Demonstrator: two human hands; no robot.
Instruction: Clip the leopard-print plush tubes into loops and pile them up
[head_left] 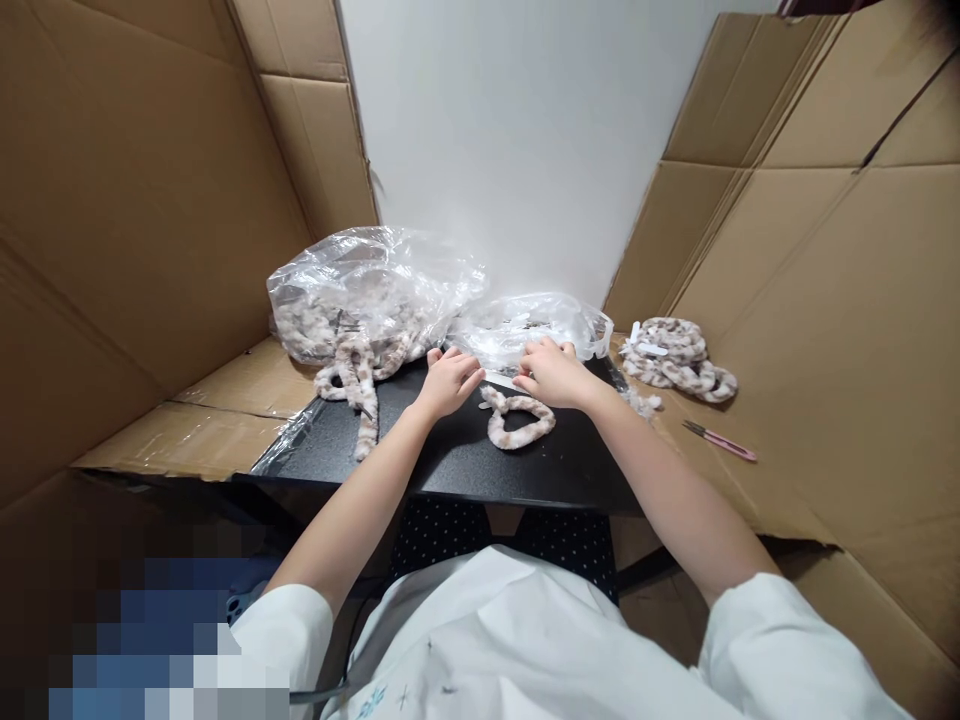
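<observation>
My left hand [452,382] and my right hand [553,373] are close together over the far part of the black table [450,470]. Between them stretches a narrow white strip [501,380], its ends at my fingertips; both hands look closed on it, though the fingers partly hide the grip. Just below the strip lies a fluffy white-and-brown cord loop [521,432], flat on the table, with a small white piece near its upper left end. Right behind my hands is a clear plastic bag [517,325] whose contents are hard to make out.
A larger clear bag [375,265] full of fluffy cords stands at the left, one cord [365,400] trailing out. Rightward, a pile of cord loops [667,350] with white tags sits on cardboard, near pink-handled snips [720,440]. Tall cardboard walls [825,250] rise on both sides.
</observation>
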